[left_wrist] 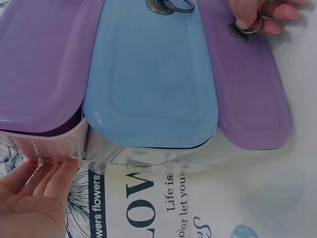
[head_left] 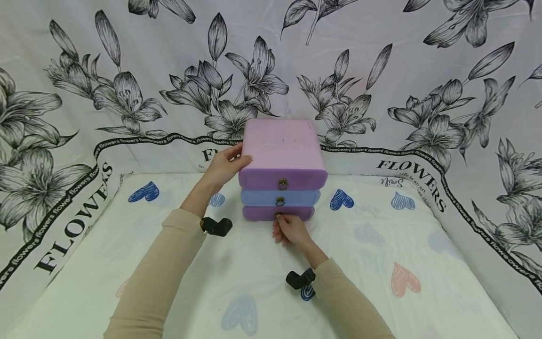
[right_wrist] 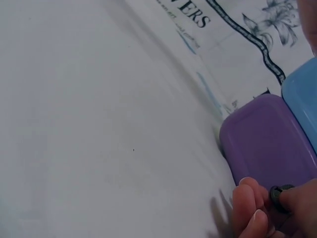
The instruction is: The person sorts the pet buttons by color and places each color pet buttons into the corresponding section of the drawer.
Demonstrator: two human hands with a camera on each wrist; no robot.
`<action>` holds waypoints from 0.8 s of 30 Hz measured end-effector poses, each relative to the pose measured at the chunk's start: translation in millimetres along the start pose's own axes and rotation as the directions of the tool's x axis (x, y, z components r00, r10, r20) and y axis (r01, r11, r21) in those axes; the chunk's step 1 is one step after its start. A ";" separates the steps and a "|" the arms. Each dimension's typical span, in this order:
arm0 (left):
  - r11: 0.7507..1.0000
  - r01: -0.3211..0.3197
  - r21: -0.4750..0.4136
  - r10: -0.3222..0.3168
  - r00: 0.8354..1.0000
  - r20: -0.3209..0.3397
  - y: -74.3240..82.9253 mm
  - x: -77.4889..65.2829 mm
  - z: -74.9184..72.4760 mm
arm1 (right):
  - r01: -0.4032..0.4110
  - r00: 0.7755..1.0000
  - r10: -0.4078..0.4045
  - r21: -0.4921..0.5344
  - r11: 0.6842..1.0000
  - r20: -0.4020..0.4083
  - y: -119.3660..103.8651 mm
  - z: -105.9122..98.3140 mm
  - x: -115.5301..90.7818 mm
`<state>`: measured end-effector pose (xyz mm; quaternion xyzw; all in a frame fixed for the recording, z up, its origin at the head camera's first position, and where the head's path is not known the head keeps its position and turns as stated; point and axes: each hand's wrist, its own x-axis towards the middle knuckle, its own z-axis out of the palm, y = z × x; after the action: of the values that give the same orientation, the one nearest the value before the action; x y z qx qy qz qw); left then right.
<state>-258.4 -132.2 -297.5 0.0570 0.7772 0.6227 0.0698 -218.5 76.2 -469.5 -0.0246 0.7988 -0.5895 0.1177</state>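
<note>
A small three-drawer cabinet with a pink top (head_left: 281,141) stands at the middle of the far side. Its drawer fronts are a purple top drawer (head_left: 258,180), a blue middle drawer (head_left: 256,198) and a purple bottom drawer (head_left: 256,213), each bearing a bronze-coloured ring pull. My left hand (head_left: 224,165) rests against the cabinet's upper left side, fingers extended along the pink wall (left_wrist: 54,144) and thumb near the top's edge. Low at the front, my right hand (head_left: 293,229) pinches the ring pull (left_wrist: 237,32) of the bottom drawer between thumb and finger. All three drawers look pushed in.
A pale sheet (head_left: 203,292) with blue and pink hearts covers the surface under the cabinet. Behind it rises a white cloth (head_left: 305,103) printed with black flowers, which also runs along both sides. Each wrist carries a black camera (head_left: 217,227).
</note>
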 end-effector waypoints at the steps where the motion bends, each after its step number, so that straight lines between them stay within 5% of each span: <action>1: 1.000 0.002 0.000 -0.002 1.000 0.000 0.0 -0.1 0.1 | -0.009 1.000 0.009 0.001 1.000 0.003 0.0 -0.2 0.4; 15: 1.000 -0.007 0.004 0.007 1.000 -0.010 -1.4 -1.1 -0.3 | -0.103 0.994 0.103 -0.006 0.995 0.029 5.2 -1.1 1.1; 24: 1.000 -0.021 0.015 0.022 0.999 -0.029 -6.1 3.8 0.7 | -0.044 0.997 0.050 -0.113 0.993 0.054 3.5 -22.1 -8.3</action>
<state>-262.1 -132.3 -303.7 0.0569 0.7819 0.6187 0.0514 -214.9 99.4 -465.4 -0.0288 0.8272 -0.5400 0.1526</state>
